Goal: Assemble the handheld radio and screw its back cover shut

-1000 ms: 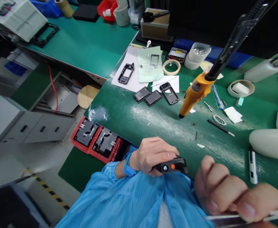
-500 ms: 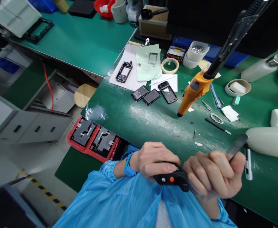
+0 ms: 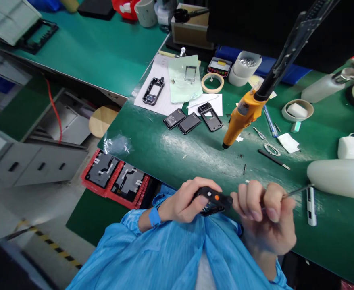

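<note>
My left hand (image 3: 184,201) is closed around a black phone housing (image 3: 211,198) with a stubby antenna and an orange button on its edge. It is tilted in front of my chest, its open inner side partly showing. My right hand (image 3: 266,217) is curled round a thin, flat metal tool (image 3: 299,190), whose end sticks out to the right past the thumb. The right fingertips are close to the antenna end; I cannot tell whether they touch it. An orange electric screwdriver (image 3: 240,119) hangs nose-down above the green table (image 3: 153,149).
Another phone housing (image 3: 153,91) lies on paper at the back left. Nearby are two black flat modules (image 3: 189,123), a back case (image 3: 210,117) and a tape roll (image 3: 212,83). Tweezers (image 3: 273,159), a white-handled knife (image 3: 311,206) and a white bottle (image 3: 340,177) lie to the right.
My left hand has raised and turned the phone housing, so its inside now shows. My right hand has moved slightly left, its tool now seen edge-on. The whole view has shifted slightly.
</note>
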`<state>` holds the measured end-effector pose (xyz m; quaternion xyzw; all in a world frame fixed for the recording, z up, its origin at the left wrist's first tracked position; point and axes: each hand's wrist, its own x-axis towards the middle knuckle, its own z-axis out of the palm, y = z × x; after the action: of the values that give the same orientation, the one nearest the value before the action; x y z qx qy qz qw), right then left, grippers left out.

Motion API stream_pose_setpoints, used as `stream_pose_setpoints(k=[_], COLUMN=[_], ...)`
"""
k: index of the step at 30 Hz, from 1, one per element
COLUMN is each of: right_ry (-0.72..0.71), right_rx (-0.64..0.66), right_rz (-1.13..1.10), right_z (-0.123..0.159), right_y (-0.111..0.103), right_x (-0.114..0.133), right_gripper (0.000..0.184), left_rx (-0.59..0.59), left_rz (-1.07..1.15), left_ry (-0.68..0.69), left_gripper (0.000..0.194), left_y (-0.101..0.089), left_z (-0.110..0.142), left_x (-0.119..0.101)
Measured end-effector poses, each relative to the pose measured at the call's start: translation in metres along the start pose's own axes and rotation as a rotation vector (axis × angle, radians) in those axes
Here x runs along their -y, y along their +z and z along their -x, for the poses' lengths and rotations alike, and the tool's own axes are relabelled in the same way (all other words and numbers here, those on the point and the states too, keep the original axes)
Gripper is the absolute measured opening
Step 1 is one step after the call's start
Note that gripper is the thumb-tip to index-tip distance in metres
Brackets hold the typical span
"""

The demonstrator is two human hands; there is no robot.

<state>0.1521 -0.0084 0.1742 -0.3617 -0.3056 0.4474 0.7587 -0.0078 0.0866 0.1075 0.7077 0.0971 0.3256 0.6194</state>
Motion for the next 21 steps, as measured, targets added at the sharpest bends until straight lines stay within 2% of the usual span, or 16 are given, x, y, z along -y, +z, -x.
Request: stream_pose_setpoints(k=[3, 6, 8, 10, 12, 18, 21], right_ry=[-0.083, -0.062, -0.053, -0.03, -0.011, -0.029, -0.073], right_rx=[-0.142, -0.187, -0.186, -0.186, -0.187, -0.194, -0.198], right_rz=[0.436, 0.803, 0.94, 1.027, 1.102, 1.31, 1.36], right_z=[0.01, 0.018, 0.019, 0.019, 0.019, 0.024, 0.027], right_y=[-0.015, -0.035, -0.048, -0.059, -0.068, -0.085, -0.089], right_x=[-0.012, -0.026, -0.035, -0.042, -0.049, -0.07, -0.076], right_gripper=[0.036, 0.041, 0.044, 0.043, 0.042, 0.034, 0.03], left_rx=[0.098, 0.053, -0.005, -0.041, -0.039, 0.035, 0.12], left_rz=[0.052, 0.198, 0.217, 0.139, -0.001, -0.327, -0.443], left_ry=[-0.375, -0.649, -0.737, -0.746, -0.693, -0.506, -0.426], left_gripper=[0.035, 0.044, 0.054, 0.061, 0.065, 0.097, 0.105], left_y=[-0.011, -0.012, -0.012, -0.014, -0.019, -0.031, -0.032], left_z=[-0.002, -0.004, -0.004, -0.004, -0.006, -0.014, -0.017], left_x=[-0.006, 0.003, 0.015, 0.025, 0.033, 0.041, 0.041])
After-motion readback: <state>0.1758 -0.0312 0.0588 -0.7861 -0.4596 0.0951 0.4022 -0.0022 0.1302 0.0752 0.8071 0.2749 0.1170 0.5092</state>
